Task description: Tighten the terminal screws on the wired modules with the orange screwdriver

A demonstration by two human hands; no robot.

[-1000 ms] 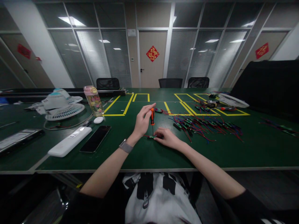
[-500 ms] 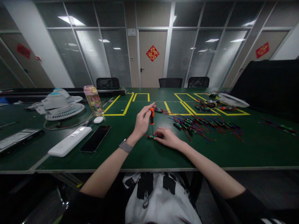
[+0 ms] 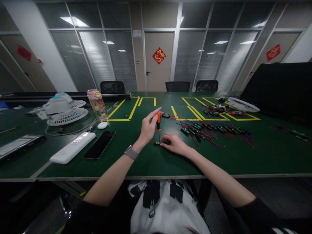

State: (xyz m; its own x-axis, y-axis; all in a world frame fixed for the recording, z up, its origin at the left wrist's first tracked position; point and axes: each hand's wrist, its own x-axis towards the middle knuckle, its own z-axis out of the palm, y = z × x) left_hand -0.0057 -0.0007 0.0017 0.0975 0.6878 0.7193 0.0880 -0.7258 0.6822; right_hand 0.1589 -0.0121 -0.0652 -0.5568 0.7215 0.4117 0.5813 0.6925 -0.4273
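My left hand [image 3: 148, 127] is closed round an orange-handled screwdriver [image 3: 158, 121], held upright with its tip down on a small green circuit board [image 3: 159, 142] on the green table [image 3: 151, 162]. My right hand [image 3: 175, 143] lies on the table just right of the board, its fingers pinching and steadying it. Red and black wires run off the board. A watch is on my left wrist.
A heap of small boards with red and black wires [image 3: 214, 131] lies to the right. On the left are a white remote [image 3: 72, 148], a black phone [image 3: 99, 144], a white mouse [image 3: 102, 125], a bottle [image 3: 97, 105] and white fans [image 3: 64, 110]. Yellow tape boxes [image 3: 190, 112] mark the far side.
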